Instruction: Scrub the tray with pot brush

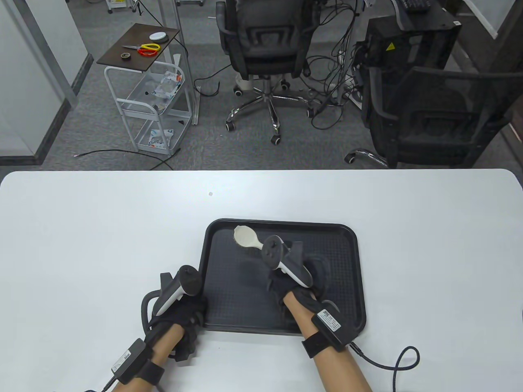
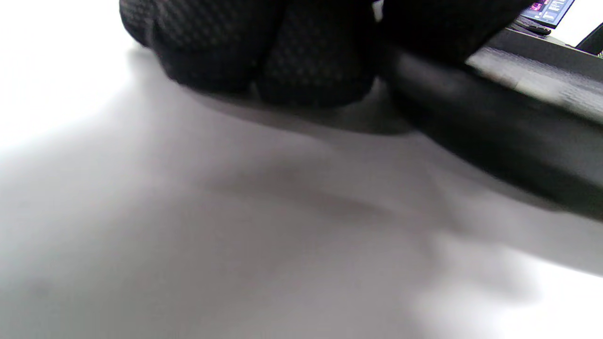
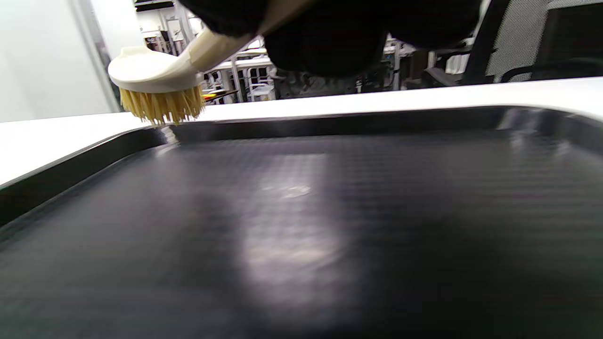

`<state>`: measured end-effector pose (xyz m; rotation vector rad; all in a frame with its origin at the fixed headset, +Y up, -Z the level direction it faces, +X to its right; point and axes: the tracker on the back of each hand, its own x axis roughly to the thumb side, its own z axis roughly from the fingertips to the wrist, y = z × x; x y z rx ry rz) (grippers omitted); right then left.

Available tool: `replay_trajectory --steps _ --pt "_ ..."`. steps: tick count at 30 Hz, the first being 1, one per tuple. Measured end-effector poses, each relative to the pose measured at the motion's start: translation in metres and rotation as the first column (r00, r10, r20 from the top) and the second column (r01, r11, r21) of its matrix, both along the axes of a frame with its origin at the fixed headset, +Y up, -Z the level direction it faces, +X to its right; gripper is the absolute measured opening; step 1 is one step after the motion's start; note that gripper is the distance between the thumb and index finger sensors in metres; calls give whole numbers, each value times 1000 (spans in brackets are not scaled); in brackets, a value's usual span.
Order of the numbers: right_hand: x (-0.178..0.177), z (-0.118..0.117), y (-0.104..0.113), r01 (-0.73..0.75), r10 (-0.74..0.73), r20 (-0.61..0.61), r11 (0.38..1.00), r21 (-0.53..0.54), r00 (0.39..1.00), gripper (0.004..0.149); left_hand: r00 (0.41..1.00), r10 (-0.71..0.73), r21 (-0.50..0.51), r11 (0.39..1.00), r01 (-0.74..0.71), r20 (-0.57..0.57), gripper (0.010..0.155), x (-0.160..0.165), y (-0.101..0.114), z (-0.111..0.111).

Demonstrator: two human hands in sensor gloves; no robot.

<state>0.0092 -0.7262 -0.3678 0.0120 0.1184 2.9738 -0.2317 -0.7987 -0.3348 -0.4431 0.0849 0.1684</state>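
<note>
The handle of the pot brush (image 1: 246,238) is gripped in the right hand (image 1: 300,281), whose gloved fingers are closed around it over the middle of the tray (image 1: 245,302). In the right wrist view the cream handle is seen emerging from the dark glove at the top edge, and the brush head (image 3: 153,80) is held bristles-down at the far left corner of the tray, its yellow bristles (image 3: 162,106) just at the tray floor beside the raised rim; whether they touch cannot be told.

The left hand (image 1: 182,314) is set at the tray's near left corner. In the left wrist view its fingers (image 2: 264,52) are seen curled on the white table (image 1: 81,245) just beside the tray's dark rim (image 2: 494,136), but whether the rim is actually held cannot be told, the view being blurred.

The black tray is laid flat on the table, near its front edge and roughly central. A black cable (image 1: 396,361) is looped on the table beside the right wrist.
</note>
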Motion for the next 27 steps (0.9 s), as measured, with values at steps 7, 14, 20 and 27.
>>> replay_trajectory --steps 7,14,20,27 --pt "-36 -5 -28 16 -17 -31 999 -33 999 53 1000 -2 2 1000 2 0 76 0 0 0" --pt "-4 -7 -34 3 -3 8 999 -34 1000 51 1000 0 0 1000 0 1 76 0 0 0" --pt "77 0 -34 22 -12 146 997 -70 989 51 1000 -2 2 1000 2 0 76 0 0 0" --pt "171 15 -28 3 26 316 996 -89 949 51 1000 -2 1 1000 2 0 76 0 0 0"
